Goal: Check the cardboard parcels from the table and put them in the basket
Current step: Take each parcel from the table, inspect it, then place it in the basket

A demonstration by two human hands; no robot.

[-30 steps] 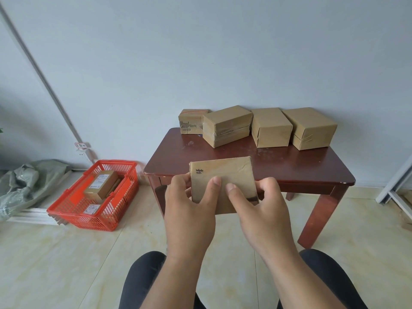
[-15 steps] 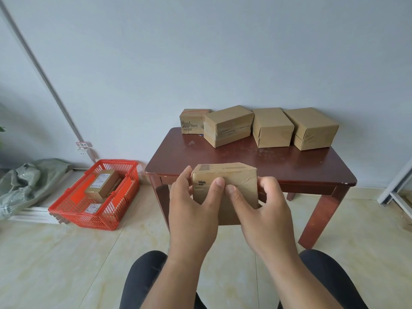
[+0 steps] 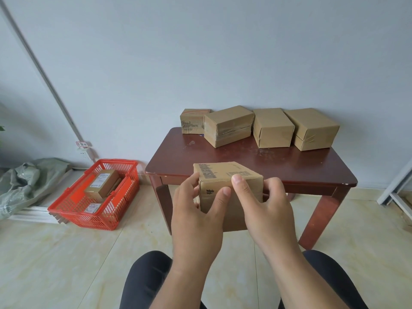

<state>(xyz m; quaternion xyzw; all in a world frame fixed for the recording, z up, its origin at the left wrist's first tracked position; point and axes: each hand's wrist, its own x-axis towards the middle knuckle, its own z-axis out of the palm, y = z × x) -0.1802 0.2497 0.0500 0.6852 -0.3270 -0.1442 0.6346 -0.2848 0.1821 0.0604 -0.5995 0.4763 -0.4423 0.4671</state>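
A small cardboard parcel [image 3: 225, 175] with black print on its top is held in front of the table's near edge. My left hand [image 3: 198, 217] grips its left side, thumb on the near face. My right hand [image 3: 265, 210] grips its right side, thumb across the top edge. Several more parcels stand in a row at the back of the dark red table [image 3: 278, 166]: a small printed one [image 3: 192, 121] at the left, then three larger ones [image 3: 228, 126] [image 3: 273, 127] [image 3: 312, 128]. The red basket [image 3: 66, 210] sits on the floor to the left with two labelled parcels [image 3: 101, 182] [image 3: 93, 207] inside.
A grey-green bag [image 3: 24, 181] lies on the floor left of the basket. A white frame [image 3: 396, 188] leans at the right edge. My knees [image 3: 147, 277] in dark trousers show at the bottom. Pale tiled floor lies between me and the basket.
The parcel has been tipped in my hands: its flat face pointed at me before, and its printed top now shows. Both hands kept hold and shifted slightly.
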